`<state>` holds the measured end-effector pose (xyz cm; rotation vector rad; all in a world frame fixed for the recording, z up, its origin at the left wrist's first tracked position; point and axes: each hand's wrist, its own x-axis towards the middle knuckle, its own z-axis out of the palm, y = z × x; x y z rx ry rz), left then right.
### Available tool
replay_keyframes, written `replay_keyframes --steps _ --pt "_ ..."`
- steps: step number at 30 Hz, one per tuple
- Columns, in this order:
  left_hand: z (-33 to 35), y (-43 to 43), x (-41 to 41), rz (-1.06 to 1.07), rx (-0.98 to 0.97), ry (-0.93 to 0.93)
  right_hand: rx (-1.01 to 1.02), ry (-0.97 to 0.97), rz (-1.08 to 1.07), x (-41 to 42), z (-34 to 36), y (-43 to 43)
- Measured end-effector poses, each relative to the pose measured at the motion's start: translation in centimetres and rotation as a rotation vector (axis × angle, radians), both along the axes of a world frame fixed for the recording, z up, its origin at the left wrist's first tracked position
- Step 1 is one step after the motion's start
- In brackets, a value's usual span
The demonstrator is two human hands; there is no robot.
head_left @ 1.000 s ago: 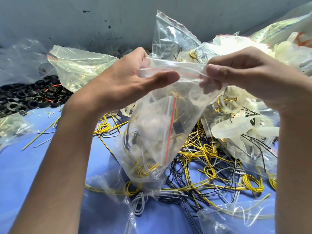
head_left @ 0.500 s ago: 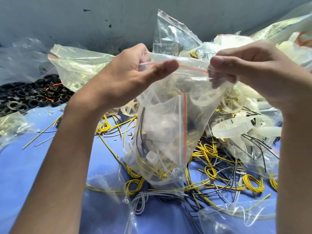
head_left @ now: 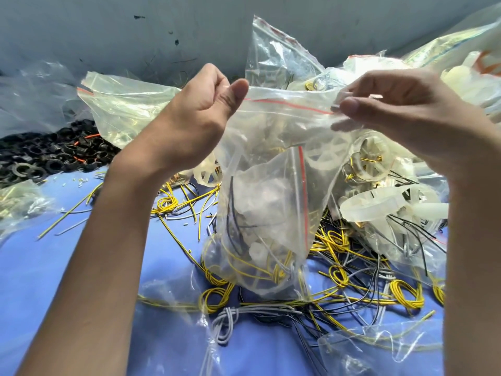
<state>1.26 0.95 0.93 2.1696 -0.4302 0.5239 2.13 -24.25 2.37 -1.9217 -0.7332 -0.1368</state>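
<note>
An assembly workshop: loose wires [head_left: 339, 272], black rings [head_left: 48, 156], bagged plastic parts [head_left: 379, 207].

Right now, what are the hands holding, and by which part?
Both hold one clear zip bag by its top edge, at the red zip line: the left hand pinches the left end, the right hand the right end.

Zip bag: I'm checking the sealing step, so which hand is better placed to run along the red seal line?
Probably the right hand: it pinches the zip bag right at the red seal line's end. The left hand grips the other top corner, anchoring.
</note>
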Motion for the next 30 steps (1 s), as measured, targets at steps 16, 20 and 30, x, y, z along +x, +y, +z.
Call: replay_keyframes --steps 16,20,30 --pt "-0.8 1.0 0.3 -0.187 -0.112 0.321 0.096 -0.052 -0.032 0.5 -0.3 -1.0" --pt "-0.3 1.3 0.1 -0.195 -0.186 0.221 0.103 0.023 -0.024 0.5 -0.3 -1.3" --pt "0.5 2.1 -0.7 -0.177 -0.113 0.197 -0.049 0.112 0.021 0.4 -0.5 -1.8"
